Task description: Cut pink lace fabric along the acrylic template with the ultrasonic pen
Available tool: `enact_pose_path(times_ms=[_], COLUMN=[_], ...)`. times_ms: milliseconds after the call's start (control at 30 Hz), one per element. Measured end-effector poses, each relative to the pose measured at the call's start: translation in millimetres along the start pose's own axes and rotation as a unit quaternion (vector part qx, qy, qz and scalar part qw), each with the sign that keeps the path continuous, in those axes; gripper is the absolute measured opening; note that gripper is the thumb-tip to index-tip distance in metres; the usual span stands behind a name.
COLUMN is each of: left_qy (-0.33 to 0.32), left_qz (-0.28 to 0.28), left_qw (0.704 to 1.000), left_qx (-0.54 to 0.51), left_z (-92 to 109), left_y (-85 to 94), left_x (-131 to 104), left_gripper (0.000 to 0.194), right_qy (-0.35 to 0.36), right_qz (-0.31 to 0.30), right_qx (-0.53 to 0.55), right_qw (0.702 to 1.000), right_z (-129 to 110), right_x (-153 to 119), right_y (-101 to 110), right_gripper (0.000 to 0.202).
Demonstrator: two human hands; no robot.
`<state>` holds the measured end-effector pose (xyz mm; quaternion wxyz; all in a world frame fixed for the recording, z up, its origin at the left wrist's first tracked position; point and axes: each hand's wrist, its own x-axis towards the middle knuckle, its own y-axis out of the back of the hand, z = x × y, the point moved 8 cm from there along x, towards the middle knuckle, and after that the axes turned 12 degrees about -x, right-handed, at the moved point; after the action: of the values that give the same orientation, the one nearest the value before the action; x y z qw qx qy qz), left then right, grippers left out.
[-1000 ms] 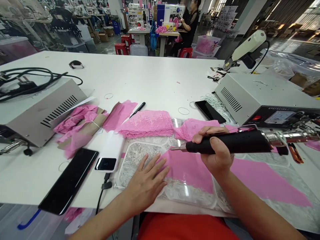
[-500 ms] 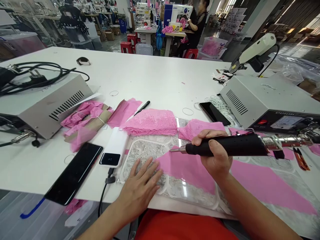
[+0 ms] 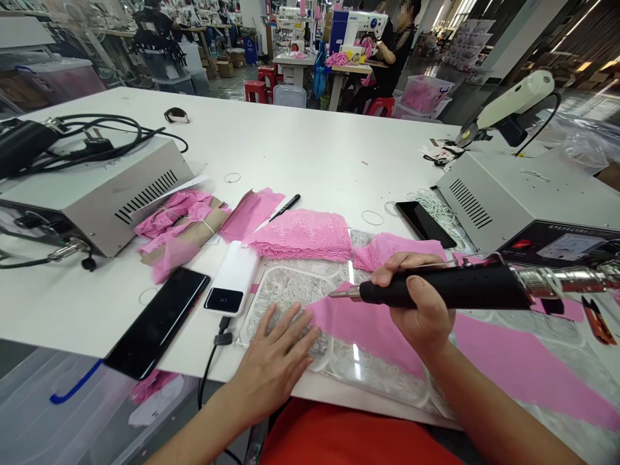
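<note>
My right hand (image 3: 421,307) is wrapped round a black handheld tool (image 3: 450,286) with a pointed metal tip. The tip is over the upper left part of a pink fabric piece (image 3: 372,329). My left hand (image 3: 278,358) lies flat with fingers spread on a clear patterned plate (image 3: 281,284), its fingertips at the fabric's left corner. Behind the hands sit a stack of pink lace (image 3: 303,234) and a smaller lace piece (image 3: 392,248). Another pink piece (image 3: 527,361) lies to the right.
A black phone (image 3: 157,323), a white power bank (image 3: 231,281) and a grey box (image 3: 97,194) are on the left. A second phone (image 3: 423,223), another grey box (image 3: 533,194) and orange-handled snips (image 3: 598,323) are on the right. A person (image 3: 392,58) sits at a sewing machine beyond.
The view has shifted slightly, so the table things appear a little further right. Both hands keep nearly the same pose, and the tool's tip stays over the fabric.
</note>
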<state>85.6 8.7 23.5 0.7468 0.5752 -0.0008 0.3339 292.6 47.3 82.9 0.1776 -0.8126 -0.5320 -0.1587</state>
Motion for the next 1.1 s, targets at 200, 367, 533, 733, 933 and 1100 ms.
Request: enact_pose_path(times_ms=[200,367,533,733,933,1100], left_qy=[0.006,0.008,0.003,0.008,0.005,-0.007], left_qz=[0.008,0.007,0.015,0.014,0.025,0.031], left_qw=[1.000,1.000,1.000,1.000,1.000,0.999], left_qx=[-0.008,-0.001,0.001,0.002,0.006,0.016], left_z=[-1,-1,0,0,0,1], left_y=[-2.5,-2.5,0.2,0.9,1.6,2.9], left_x=[-3,-5,-5,-5,-5,-4], left_gripper=[0.035,0.035,0.033,0.033,0.033,0.036], right_qy=[0.002,-0.004,-0.016,-0.020,-0.010,-0.007], right_qz=[-0.013,-0.014,-0.026,-0.035,-0.047,-0.010], right_qx=[-0.006,-0.015,0.006,0.010,0.022,0.037], right_qw=[1.000,1.000,1.000,0.999,0.999,0.999], right_z=[2,2,3,2,1,-4], right_x=[-3,-4,-8,-11,-11,-1], right_y=[-4,-5,-14,-23,-27,-13], right_gripper=[0.006,0.009,0.008,0.009,0.006,0.008])
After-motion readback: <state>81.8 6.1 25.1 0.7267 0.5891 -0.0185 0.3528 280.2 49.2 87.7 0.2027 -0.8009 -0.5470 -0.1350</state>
